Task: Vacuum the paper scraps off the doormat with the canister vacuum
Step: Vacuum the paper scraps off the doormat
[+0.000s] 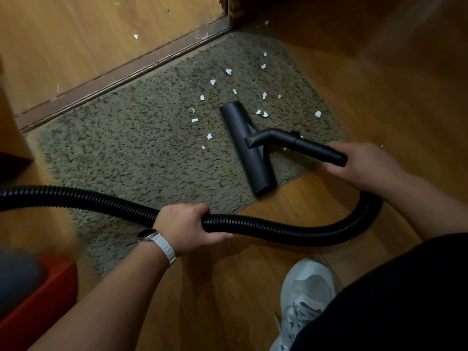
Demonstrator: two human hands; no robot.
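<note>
While right hand (364, 165) grips wand (316, 148) and left hand (187, 224) grips hose (278, 228), paper scraps (212, 82) lie beyond floor nozzle (247, 150), nearer right hand.

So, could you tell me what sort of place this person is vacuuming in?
Probably a home doorway or entry: a shaggy doormat lies along a wooden door threshold, with wood flooring on both sides. The left hand holds the vacuum hose, the right hand its wand.

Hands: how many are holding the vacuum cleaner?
2. The left hand holds the black hose over the doormat's near edge; the right hand holds the rigid tube behind the floor nozzle. None seem hidden.
</note>
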